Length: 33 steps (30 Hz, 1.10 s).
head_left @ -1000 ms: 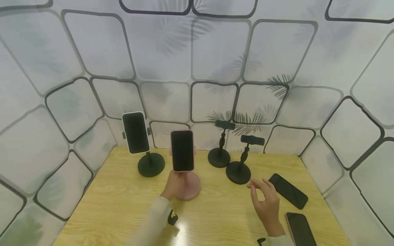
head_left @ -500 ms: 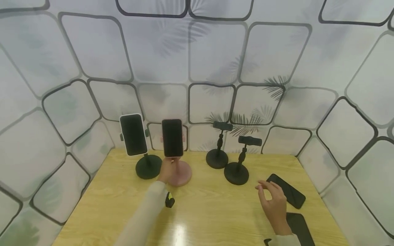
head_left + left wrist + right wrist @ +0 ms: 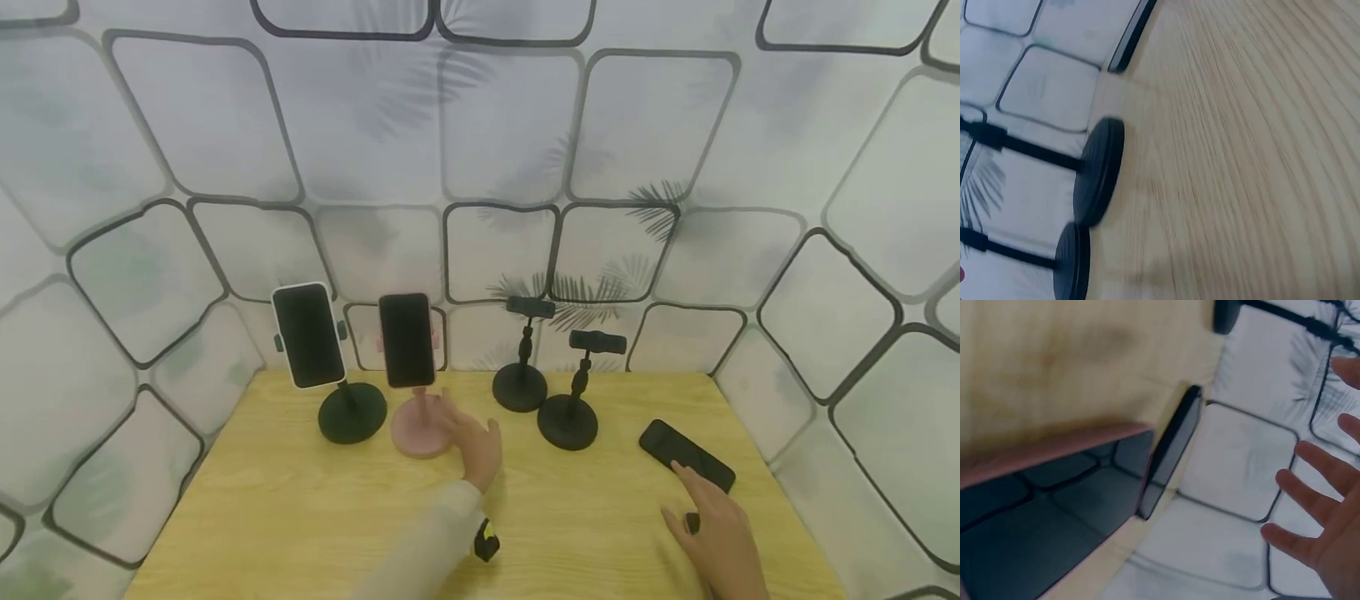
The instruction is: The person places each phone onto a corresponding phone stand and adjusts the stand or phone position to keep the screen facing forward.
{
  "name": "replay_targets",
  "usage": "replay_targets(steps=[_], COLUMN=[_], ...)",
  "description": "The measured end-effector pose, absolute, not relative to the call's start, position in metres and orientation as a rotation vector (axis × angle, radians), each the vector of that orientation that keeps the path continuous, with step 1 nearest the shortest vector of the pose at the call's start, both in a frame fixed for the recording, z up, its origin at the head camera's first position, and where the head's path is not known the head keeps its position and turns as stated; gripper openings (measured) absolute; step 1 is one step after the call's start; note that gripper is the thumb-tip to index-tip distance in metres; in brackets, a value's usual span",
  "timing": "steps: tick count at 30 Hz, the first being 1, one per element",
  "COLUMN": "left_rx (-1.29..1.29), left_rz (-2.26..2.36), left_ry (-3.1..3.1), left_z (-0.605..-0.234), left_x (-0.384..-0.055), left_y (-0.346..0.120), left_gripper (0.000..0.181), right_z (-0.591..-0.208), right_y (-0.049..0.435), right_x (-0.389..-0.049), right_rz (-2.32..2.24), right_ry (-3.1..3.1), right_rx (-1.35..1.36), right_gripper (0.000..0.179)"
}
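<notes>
— The fingers (image 3: pixel 459 423) of the left hand (image 3: pixel 476 443), how do they lie?
— They are stretched and loose, just beside the pink stand (image 3: pixel 414 435); if they touch it, I cannot say. The stand holds an upright phone (image 3: pixel 407 340) above and left of these fingers.
— And the right hand (image 3: pixel 720 533)?
— Its fingers are spread apart. The black phone (image 3: pixel 690 455) lies on the bench (image 3: pixel 322 517) near their tips, and a pink-edged phone (image 3: pixel 1066 506) lies partly hidden below the hand.
</notes>
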<state>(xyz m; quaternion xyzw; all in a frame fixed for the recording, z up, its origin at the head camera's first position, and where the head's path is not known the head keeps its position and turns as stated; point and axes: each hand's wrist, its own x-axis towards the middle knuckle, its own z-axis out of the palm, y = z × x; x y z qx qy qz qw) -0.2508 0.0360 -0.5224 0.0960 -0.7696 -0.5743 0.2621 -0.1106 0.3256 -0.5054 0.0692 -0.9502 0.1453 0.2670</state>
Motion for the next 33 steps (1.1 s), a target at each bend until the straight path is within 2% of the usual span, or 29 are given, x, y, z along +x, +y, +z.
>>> replay_targets(steps=[4,10,14,21,28,33], left_rx=[0.116,-0.328,-0.529,-0.633,-0.674,-0.730], left_rz=[-1.652,-1.752,-1.750,-1.713,-1.530,-1.428], left_ry=[-2.151,-2.409,-2.569,-2.761,-2.787,-2.804], left_z=[-0.516,-0.501,-0.494,-0.491,-0.494,-0.496], left_x=[-0.262,-0.286,-0.299,-0.311,-0.311,-0.304], left_y=[0.063,0.093,0.108,0.126,0.124,0.117], left_gripper=[0.084,0.063,0.059,0.058,0.043,0.035], right_z=[-0.515,-0.527,-0.535,-0.548,-0.558,-0.562], right_y=[0.342,0.360,0.366,0.376,0.383,0.386], right_x=[-0.105,-0.102,-0.101,-0.097,-0.098,-0.098], right_rz=[0.327,0.357,0.406,0.463,0.526,0.532], right_ry=[-2.832,-3.121,-3.210,-3.253,-3.265,-3.284], right_rx=[0.014,-0.214,-0.302,-0.381,-0.438,-0.612], right_gripper=[0.072,0.081,0.086,0.093,0.105,0.120])
